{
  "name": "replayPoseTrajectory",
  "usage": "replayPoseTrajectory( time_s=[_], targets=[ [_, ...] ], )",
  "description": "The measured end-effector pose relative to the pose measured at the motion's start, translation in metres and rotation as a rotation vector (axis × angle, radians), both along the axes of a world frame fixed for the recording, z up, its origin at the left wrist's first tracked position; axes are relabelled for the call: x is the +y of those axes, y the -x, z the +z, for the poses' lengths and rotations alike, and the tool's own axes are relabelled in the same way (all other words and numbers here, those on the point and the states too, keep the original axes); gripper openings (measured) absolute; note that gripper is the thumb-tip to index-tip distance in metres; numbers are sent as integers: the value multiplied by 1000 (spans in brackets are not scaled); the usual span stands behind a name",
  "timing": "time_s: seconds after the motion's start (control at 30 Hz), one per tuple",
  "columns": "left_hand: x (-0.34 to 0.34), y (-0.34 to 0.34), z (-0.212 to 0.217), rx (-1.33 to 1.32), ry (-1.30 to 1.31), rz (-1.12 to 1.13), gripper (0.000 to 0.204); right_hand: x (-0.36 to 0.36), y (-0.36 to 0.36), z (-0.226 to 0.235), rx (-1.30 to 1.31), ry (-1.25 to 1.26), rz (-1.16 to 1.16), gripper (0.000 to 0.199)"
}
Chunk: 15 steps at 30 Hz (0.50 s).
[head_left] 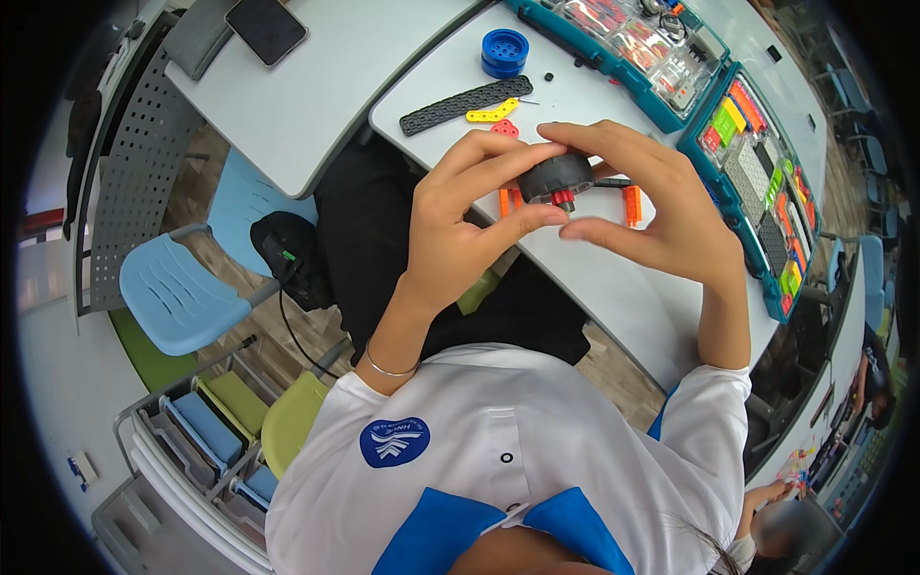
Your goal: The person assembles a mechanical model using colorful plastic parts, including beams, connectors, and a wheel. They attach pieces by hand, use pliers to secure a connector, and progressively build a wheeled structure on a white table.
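White shirt (585, 412) sits nearest; left fingers (506, 166) and right fingers (602, 141) grip black wheel (553, 173) over desk (661, 297) by its near edge, likely seating red hub piece (563, 195), next push probably calls for square alignment.

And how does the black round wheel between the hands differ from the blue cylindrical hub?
The black wheel is held between the left hand and right hand; the blue hub rests on the white table. A red part protrudes from the wheel, not the hub. Both look round.
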State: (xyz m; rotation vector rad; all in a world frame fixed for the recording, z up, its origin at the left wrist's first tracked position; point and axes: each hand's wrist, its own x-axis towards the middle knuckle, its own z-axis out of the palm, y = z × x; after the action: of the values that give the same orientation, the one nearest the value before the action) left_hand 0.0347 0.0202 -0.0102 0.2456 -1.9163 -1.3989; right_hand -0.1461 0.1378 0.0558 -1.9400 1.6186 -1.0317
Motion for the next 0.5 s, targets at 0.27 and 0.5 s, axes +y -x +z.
replayPoseTrajectory(
  time_s=[0.27, 0.5],
  targets=[
    [-2, -4, 1, 23, -184, -23, 43, 1, 1, 5, 52, -39, -52, 55],
    [-206, -35, -29, -349, 694, 743, 35, 10, 7, 19, 97, 20, -61, 52]
  ],
)
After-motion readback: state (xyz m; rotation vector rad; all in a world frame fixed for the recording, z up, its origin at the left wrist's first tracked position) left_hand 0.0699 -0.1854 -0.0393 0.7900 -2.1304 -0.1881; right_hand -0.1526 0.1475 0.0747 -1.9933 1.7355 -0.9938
